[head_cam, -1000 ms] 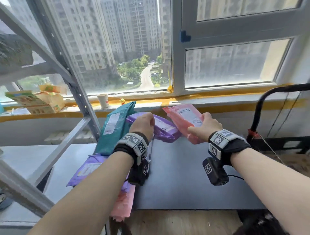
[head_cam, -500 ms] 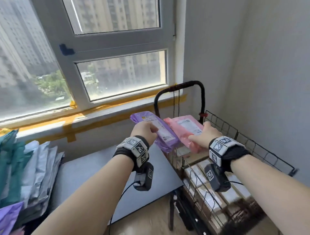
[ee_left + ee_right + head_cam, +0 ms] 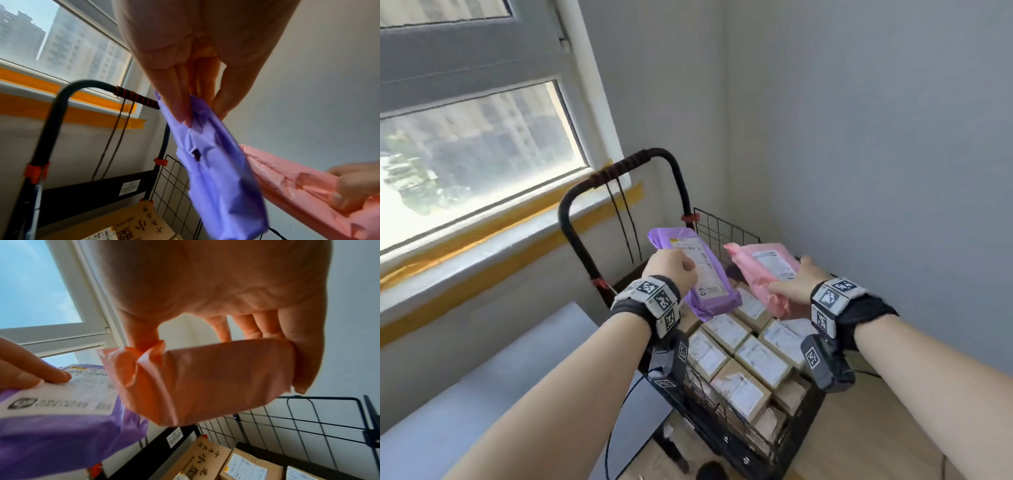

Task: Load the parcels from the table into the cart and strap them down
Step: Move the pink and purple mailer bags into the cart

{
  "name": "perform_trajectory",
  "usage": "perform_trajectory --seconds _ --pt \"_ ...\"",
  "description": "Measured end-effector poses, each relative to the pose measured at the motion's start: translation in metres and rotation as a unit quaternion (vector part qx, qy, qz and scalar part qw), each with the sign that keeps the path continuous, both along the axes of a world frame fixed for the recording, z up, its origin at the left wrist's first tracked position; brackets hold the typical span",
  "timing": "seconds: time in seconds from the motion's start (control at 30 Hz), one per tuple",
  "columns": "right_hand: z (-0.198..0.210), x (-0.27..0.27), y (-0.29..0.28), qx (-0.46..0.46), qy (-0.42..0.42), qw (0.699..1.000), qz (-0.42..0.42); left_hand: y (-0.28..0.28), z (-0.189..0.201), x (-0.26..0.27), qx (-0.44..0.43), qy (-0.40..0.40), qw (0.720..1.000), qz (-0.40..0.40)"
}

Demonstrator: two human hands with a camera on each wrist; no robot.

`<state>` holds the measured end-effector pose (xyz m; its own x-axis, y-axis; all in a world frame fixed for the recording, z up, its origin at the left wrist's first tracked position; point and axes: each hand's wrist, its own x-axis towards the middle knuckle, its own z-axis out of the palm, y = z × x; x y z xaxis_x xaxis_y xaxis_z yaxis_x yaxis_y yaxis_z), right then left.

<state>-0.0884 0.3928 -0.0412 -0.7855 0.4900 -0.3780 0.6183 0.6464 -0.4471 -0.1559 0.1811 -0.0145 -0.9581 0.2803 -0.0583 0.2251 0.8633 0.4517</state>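
Note:
My left hand (image 3: 673,270) grips a purple mailer parcel (image 3: 700,274) by its left edge, thumb on the white label; the left wrist view shows fingers pinching the purple parcel (image 3: 216,170) from underneath. My right hand (image 3: 799,284) holds a pink mailer parcel (image 3: 767,270), fingers wrapped round the pink parcel (image 3: 205,382) in the right wrist view. Both parcels hang in the air above the black wire cart (image 3: 726,229), side by side. Several brown cardboard boxes (image 3: 743,363) with white labels fill the cart's bed.
The cart's black handle (image 3: 619,171) with dark elastic cords (image 3: 625,226) hanging from it stands by the window sill. A grey table (image 3: 482,394) lies at lower left. The white wall (image 3: 876,171) runs close along the cart's right.
I have turned right from the table to the cart, carrying the purple and pink parcels from the tabletop over the cart. The parcel pile on the left has left view.

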Motion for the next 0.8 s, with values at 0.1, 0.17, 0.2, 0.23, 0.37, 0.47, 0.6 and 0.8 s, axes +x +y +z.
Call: perform_trajectory --seconds 0.1,0.17,0.2,0.23,0.37,0.47,0.6,0.8 --pt "-0.007 -0.017 0.02 -0.053 0.004 0.997 -0.064 0.02 -0.018 -0.042 0.008 -0.025 0.999 -0.023" --pt "-0.017 -0.032 0.032 -0.07 0.013 0.992 -0.102 0.034 -0.03 -0.069 -0.002 -0.045 0.998 -0.053" --pt "-0.024 -0.041 0.036 -0.071 0.013 0.99 -0.122 0.04 -0.037 -0.081 -0.008 -0.057 0.996 -0.065" --pt "-0.031 -0.049 0.038 -0.067 0.0 0.987 -0.144 0.046 -0.044 -0.092 -0.012 -0.075 0.995 -0.071" --pt "-0.069 -0.079 0.038 -0.09 -0.067 0.973 -0.204 0.066 -0.078 -0.131 -0.032 -0.137 0.986 -0.091" --pt "-0.105 -0.093 0.036 -0.118 -0.102 0.958 -0.239 0.083 -0.106 -0.153 -0.061 -0.166 0.977 -0.117" --pt "-0.16 -0.102 0.039 -0.157 -0.132 0.942 -0.267 0.104 -0.147 -0.17 -0.103 -0.192 0.965 -0.148" --pt "-0.255 -0.121 0.052 -0.179 -0.158 0.915 -0.325 0.129 -0.211 -0.186 -0.126 -0.232 0.95 -0.168"
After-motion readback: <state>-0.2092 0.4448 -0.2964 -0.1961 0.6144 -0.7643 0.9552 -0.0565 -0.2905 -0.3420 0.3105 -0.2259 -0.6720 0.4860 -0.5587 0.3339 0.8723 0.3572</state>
